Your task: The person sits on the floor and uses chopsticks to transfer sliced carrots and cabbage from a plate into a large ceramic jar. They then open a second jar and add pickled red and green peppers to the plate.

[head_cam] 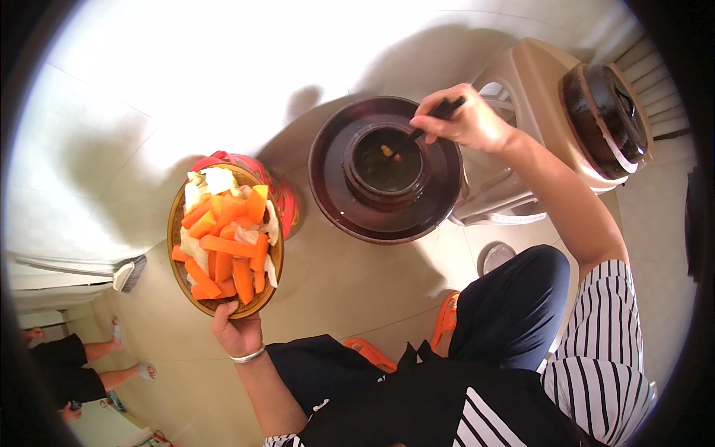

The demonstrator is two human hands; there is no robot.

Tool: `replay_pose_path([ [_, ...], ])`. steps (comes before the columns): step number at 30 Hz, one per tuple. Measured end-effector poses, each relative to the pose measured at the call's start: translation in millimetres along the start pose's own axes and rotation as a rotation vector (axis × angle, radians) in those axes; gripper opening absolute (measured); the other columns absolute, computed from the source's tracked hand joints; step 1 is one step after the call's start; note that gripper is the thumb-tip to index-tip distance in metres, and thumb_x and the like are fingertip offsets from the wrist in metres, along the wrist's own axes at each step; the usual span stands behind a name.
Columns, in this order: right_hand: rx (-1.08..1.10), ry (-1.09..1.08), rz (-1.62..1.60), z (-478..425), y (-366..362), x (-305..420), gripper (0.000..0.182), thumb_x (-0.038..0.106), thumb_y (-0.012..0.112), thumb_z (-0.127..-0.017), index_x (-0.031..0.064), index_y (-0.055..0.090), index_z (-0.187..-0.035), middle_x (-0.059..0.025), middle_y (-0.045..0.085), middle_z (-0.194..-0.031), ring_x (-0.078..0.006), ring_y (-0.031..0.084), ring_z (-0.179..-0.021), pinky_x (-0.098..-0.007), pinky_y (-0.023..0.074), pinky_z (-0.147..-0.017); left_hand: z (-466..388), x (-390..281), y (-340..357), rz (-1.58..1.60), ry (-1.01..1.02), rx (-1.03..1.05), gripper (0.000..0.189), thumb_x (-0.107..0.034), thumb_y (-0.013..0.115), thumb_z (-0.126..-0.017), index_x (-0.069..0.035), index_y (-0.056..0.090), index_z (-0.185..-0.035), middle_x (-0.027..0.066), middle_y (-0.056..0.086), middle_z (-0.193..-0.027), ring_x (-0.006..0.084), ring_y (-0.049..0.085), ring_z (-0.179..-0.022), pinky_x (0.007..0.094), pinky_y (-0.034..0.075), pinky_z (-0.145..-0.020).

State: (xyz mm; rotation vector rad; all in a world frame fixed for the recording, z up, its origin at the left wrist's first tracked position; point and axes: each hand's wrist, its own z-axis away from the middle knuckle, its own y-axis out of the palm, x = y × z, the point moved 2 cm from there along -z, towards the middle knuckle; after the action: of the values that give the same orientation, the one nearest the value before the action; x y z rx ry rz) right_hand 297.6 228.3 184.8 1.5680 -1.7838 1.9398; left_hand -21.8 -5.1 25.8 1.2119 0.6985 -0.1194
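My left hand (239, 329) grips the near rim of an oval brown plate (177, 274), thumb on top. Cut carrot sticks (229, 244) and pale pieces that look like cabbage (219, 180) are heaped on it. My right hand (461, 118) pinches dark chopsticks (444, 110), whose lower ends reach into the mouth of a dark brown glazed jar (385, 195). Inside the neck there is dark liquid (385, 173), with a small yellowish piece (386, 150) by the chopstick tips. Around the neck runs a wide, water-filled collar (329, 184).
Right of the jar stands a beige plastic stool (533, 95) bearing a dark glazed lid (600, 120). A round metal disc (499, 258) lies on the tiled floor. Behind the plate is a pink-red patterned container (287, 204). Another person (67, 369) is at lower left.
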Motion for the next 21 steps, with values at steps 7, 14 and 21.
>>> replay_pose_path([
  [7, -0.275, -0.257, -0.058, 28, -37, 121, 0.016, 0.013, 0.060, -0.079, -0.0020, 0.061, -0.077, -0.0059, 0.060, -0.067, -0.0107, 0.059, -0.057, -0.0206, 0.0472, -0.054, -24, 34, 8, 0.064, -0.132, 0.067, 0.052, 0.002, 0.045, -0.066, -0.003, 0.040, -0.117, 0.0091, 0.048, -0.115, 0.0250, 0.047, -0.106, 0.0400, 0.038, -0.091],
  [14, 0.042, -0.565, 0.013, 6, 28, 180, 0.018, 0.013, 0.058, -0.079, -0.0036, 0.061, -0.085, -0.0119, 0.060, -0.077, -0.0154, 0.058, -0.066, -0.0223, 0.0472, -0.060, -34, 33, 9, 0.051, -0.137, 0.107, 0.051, 0.002, 0.044, -0.066, -0.002, 0.039, -0.117, 0.0093, 0.047, -0.116, 0.0247, 0.047, -0.106, 0.0384, 0.039, -0.090],
  [21, -0.375, -0.333, -0.174, 39, -11, 134, 0.022, 0.018, 0.053, -0.084, -0.0030, 0.060, -0.086, -0.0130, 0.060, -0.079, -0.0178, 0.060, -0.067, -0.0275, 0.0503, -0.061, -25, 16, -4, 0.030, -0.086, 0.109, 0.054, 0.000, 0.045, -0.067, -0.003, 0.036, -0.120, 0.0093, 0.045, -0.120, 0.0247, 0.046, -0.108, 0.0378, 0.039, -0.091],
])
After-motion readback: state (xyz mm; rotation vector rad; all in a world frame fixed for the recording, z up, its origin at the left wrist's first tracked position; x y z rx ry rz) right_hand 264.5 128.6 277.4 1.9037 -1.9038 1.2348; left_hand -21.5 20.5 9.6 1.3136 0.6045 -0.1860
